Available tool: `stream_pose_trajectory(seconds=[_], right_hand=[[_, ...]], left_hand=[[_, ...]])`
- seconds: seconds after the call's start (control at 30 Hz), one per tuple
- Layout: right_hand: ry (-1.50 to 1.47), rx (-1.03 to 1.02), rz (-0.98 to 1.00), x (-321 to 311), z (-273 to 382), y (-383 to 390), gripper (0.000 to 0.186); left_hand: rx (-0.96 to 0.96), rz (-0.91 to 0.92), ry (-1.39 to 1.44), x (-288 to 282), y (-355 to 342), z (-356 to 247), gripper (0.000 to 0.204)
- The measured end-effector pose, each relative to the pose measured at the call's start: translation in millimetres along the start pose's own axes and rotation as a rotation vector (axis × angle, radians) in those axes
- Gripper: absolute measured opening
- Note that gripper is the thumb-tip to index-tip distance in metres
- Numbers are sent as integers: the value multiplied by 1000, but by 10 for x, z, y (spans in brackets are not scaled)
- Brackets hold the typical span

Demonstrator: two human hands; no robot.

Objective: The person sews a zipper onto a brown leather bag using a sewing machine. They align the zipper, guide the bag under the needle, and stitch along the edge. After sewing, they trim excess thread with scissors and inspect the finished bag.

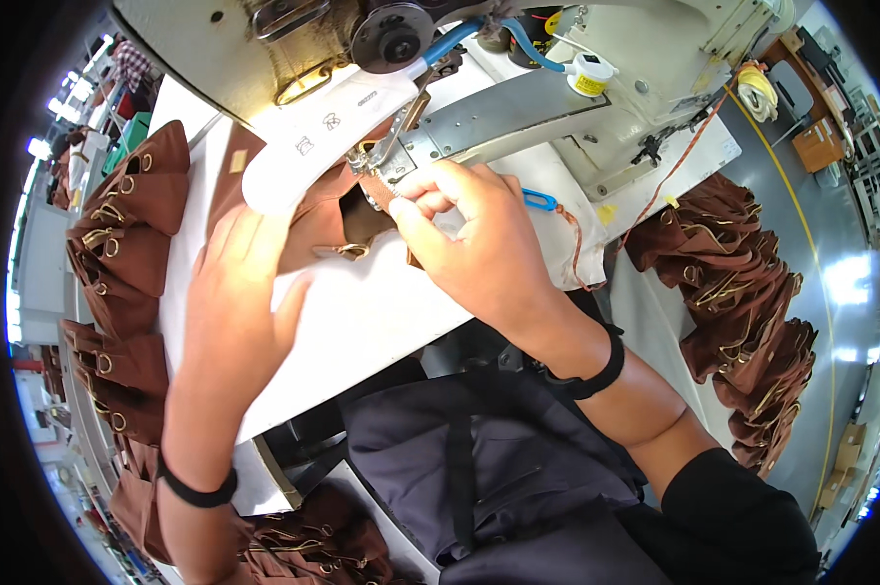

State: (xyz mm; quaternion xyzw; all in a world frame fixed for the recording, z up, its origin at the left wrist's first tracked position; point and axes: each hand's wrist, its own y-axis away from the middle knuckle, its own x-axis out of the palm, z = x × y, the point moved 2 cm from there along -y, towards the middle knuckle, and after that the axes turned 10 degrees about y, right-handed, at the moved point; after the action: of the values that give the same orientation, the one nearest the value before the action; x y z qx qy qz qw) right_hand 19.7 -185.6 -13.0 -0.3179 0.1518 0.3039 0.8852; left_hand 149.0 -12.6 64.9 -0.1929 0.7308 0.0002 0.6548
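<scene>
A brown fabric piece (315, 226) with a metal ring near its lower edge lies under the needle area of a sewing machine (503, 119). My right hand (479, 239) is closed, thumb and fingertips pinching the edge of this brown fabric beside the presser foot (364, 156). Stretched out and slightly blurred, my left hand (240, 292) lies at the fabric's left side with its fingers apart. The fingertips of that hand reach the rounded end of a white panel (313, 136), which hides part of the fabric.
Stacked brown fabric pieces with metal rings (133, 229) line the left side. More brown pieces (727, 273) hang at the right, and others (313, 546) lie low by my lap. A white table (362, 322) surrounds the machine. A blue looped tool (539, 200) lies right of my right hand.
</scene>
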Motion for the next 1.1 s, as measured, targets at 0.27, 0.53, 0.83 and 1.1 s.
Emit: stream_pose_trajectory(seconds=[0.27,0.53,0.83,1.1], right_hand=[[-473,292,221,4,-26,-5,15],[-517,343,325,-9,-37,0,17],[-268,256,439,-291,-45,-96,20],[301,-363,-488,-2646,180,-783,30]], left_hand=[[-31,-487,163,766,-237,-77,43],[-3,-622,199,743,-192,-119,18],[5,-693,238,794,-229,-167,23],[-39,-817,272,929,-221,-99,15]])
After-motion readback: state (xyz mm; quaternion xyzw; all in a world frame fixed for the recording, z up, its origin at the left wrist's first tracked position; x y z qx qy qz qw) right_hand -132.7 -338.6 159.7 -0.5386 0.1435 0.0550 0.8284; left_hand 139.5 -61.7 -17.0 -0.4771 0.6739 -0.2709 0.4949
